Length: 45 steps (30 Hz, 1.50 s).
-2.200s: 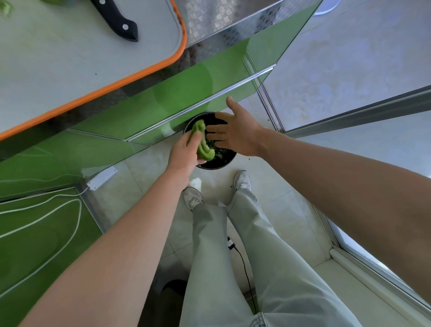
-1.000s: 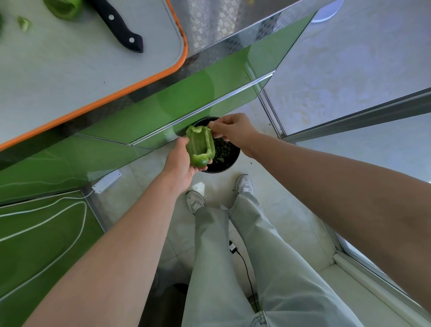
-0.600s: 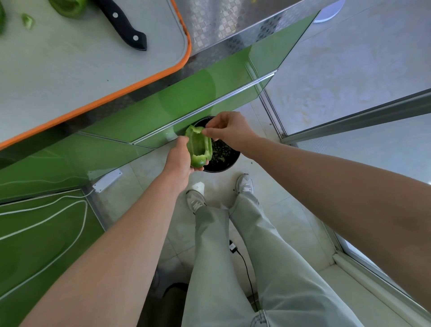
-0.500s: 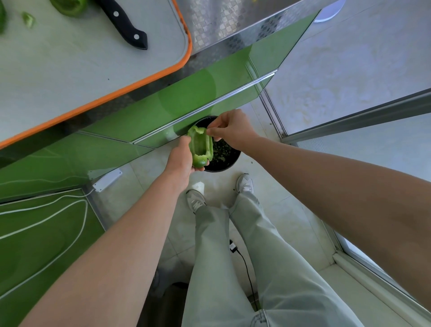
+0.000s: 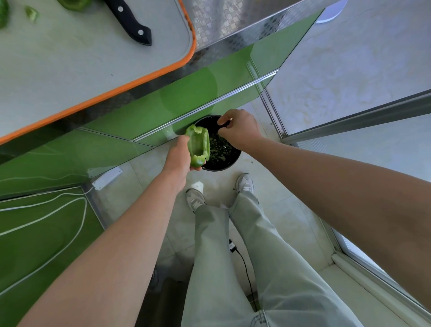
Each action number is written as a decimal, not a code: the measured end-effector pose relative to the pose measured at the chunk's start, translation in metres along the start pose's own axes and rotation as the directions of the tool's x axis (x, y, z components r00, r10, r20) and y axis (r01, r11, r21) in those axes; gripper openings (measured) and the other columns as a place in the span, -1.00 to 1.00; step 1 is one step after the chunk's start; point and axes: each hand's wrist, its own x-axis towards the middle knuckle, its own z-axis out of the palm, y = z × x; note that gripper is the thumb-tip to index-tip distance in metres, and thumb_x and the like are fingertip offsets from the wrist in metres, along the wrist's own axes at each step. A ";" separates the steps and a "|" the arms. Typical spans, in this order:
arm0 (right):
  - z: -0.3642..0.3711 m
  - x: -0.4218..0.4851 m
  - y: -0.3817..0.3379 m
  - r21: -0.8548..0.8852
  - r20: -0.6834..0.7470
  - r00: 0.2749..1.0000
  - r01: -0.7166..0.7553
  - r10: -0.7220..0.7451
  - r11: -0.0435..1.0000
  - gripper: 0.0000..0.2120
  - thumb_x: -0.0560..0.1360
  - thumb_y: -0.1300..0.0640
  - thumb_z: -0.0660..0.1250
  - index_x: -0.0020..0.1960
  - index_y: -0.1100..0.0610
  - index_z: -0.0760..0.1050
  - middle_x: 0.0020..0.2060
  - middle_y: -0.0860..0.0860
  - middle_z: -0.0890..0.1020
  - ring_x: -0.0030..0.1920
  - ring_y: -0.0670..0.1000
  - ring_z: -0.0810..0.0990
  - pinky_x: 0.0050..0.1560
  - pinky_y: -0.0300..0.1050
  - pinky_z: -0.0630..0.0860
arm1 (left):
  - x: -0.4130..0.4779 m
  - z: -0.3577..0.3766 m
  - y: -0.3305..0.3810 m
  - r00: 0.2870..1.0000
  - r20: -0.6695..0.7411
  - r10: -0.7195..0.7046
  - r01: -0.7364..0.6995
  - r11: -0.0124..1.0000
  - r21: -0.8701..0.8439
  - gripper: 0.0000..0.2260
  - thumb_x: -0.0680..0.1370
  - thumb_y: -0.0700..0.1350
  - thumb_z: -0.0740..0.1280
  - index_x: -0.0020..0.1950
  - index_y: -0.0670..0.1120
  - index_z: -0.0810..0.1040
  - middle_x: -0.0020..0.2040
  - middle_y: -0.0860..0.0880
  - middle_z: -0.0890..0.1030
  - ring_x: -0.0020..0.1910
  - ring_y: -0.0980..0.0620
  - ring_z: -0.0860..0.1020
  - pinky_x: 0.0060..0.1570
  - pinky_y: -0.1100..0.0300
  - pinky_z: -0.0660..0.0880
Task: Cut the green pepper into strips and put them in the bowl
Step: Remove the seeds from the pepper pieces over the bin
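**A:** What is each hand doing?

**B:** The left hand (image 5: pixel 178 155) is gripping the green pepper (image 5: pixel 198 145), with the fingers (image 5: pixel 197 168) curling round its lower end and the thumb lying along its side. The right hand (image 5: pixel 240 133) is hovering just beside it. Its fingers are curling in with the tips drawn together, and I cannot tell whether any scrap is caught between them.

**A:** And where is the pepper sitting?

**B:** It is being held in the air, hollow side facing up, over the near left edge of a black bin (image 5: pixel 229 159) that is standing on the floor (image 5: pixel 291 210).

**A:** Is the bin holding anything?

**B:** Small green and pale scraps (image 5: pixel 218 149) are lying scattered across its bottom.

**A:** Further out?

**B:** Up on the counter (image 5: pixel 233 21), an orange-rimmed cutting board (image 5: pixel 70 58) is carrying a black-handled knife (image 5: pixel 130 22), another pepper piece (image 5: pixel 72 2) at the top edge and a small green bit (image 5: pixel 31 14).
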 end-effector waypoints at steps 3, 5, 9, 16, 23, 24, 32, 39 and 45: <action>0.000 -0.001 -0.001 0.046 0.056 0.998 0.032 -0.034 0.998 -0.77 0.44 0.14 0.28 0.05 0.00 0.61 -0.15 -0.15 0.59 0.02 -0.02 0.55 0.25 0.02 0.41 | -0.001 0.002 0.000 0.999 -0.016 0.034 -0.034 0.998 0.044 -0.76 0.64 -0.02 0.06 -0.04 -0.03 0.49 0.01 -0.18 0.58 -0.09 -0.13 0.54 -0.26 0.11 0.48; 0.001 -0.002 -0.001 0.154 0.140 0.988 0.042 -0.064 0.987 -0.79 0.47 0.11 0.31 0.08 0.03 0.61 -0.01 -0.07 0.63 0.07 -0.02 0.57 0.25 0.02 0.44 | 0.000 0.003 -0.001 0.999 -0.020 0.043 -0.042 0.999 0.029 -0.76 0.64 -0.02 0.06 -0.06 -0.02 0.48 -0.01 -0.16 0.58 -0.11 -0.11 0.54 -0.24 0.10 0.48; 0.003 -0.002 -0.001 0.308 0.270 0.960 -0.019 -0.068 0.951 -0.81 0.49 0.13 0.42 0.02 0.24 0.60 -0.20 0.03 0.66 -0.16 -0.03 0.63 0.04 -0.13 0.57 | 0.001 0.002 -0.003 0.998 0.002 0.055 -0.055 0.998 -0.022 -0.73 0.66 -0.05 0.03 -0.03 -0.07 0.50 -0.14 -0.16 0.62 -0.32 -0.09 0.56 -0.34 0.14 0.46; -0.016 -0.003 -0.011 0.354 0.277 0.955 -0.004 -0.102 0.935 -0.79 0.54 0.02 0.34 -0.11 0.18 0.54 -0.30 0.01 0.66 -0.28 -0.08 0.64 -0.10 -0.21 0.54 | -0.009 -0.005 0.009 1.000 -0.002 -0.010 0.010 0.979 -0.205 -0.69 0.70 -0.05 0.00 0.15 -0.16 0.48 -0.18 -0.16 0.61 -0.42 -0.04 0.55 -0.42 0.21 0.42; -0.040 -0.005 -0.029 0.356 0.350 0.927 0.003 -0.136 0.935 -0.82 0.57 0.19 0.30 0.01 0.28 0.61 -0.22 0.06 0.67 -0.27 -0.10 0.64 -0.24 -0.39 0.45 | -0.032 -0.002 0.029 0.998 0.016 0.054 -0.049 0.976 -0.214 -0.63 0.70 -0.04 -0.02 0.30 -0.19 0.45 -0.13 -0.16 0.64 -0.40 -0.03 0.57 -0.47 0.26 0.47; -0.044 -0.005 -0.030 0.360 0.331 0.935 0.000 -0.128 0.933 -0.81 0.57 0.20 0.28 0.05 0.29 0.60 -0.19 0.07 0.67 -0.26 -0.11 0.64 -0.27 -0.42 0.44 | -0.035 -0.002 0.031 0.997 0.007 0.074 -0.071 0.975 -0.209 -0.63 0.70 -0.04 -0.02 0.32 -0.20 0.43 -0.11 -0.18 0.64 -0.39 -0.04 0.58 -0.46 0.24 0.49; -0.059 -0.014 -0.055 0.273 0.370 0.906 0.104 -0.204 0.956 -0.84 0.44 0.40 0.29 -0.03 0.25 0.58 -0.17 0.21 0.67 -0.10 0.15 0.66 0.16 0.16 0.54 | -0.070 0.001 0.050 0.962 -0.044 0.270 -0.274 0.946 -0.176 -0.79 0.70 -0.10 0.02 0.20 -0.06 0.43 0.10 -0.07 0.58 0.02 -0.03 0.60 -0.16 0.09 0.63; -0.086 -0.021 -0.097 0.393 0.401 0.874 0.105 -0.273 0.913 -0.63 0.52 0.44 -0.02 0.17 0.28 0.46 0.02 0.23 0.62 -0.11 0.15 0.68 0.04 -0.08 0.61 | -0.099 -0.013 0.081 0.899 -0.194 0.394 -0.428 0.884 -0.188 -0.80 0.70 -0.13 0.05 0.12 -0.03 0.47 -0.02 0.04 0.58 -0.02 0.02 0.59 -0.10 0.02 0.62; -0.102 -0.022 -0.150 0.415 0.395 0.818 0.246 -0.417 0.876 -0.63 0.50 0.45 0.00 0.14 0.25 0.49 -0.04 0.24 0.64 -0.07 0.11 0.62 0.07 -0.13 0.54 | -0.098 -0.057 0.103 0.810 -0.431 0.397 -0.477 0.874 -0.091 -0.79 0.58 0.01 0.14 -0.19 -0.01 0.45 -0.14 -0.11 0.50 -0.11 -0.10 0.53 -0.07 -0.25 0.59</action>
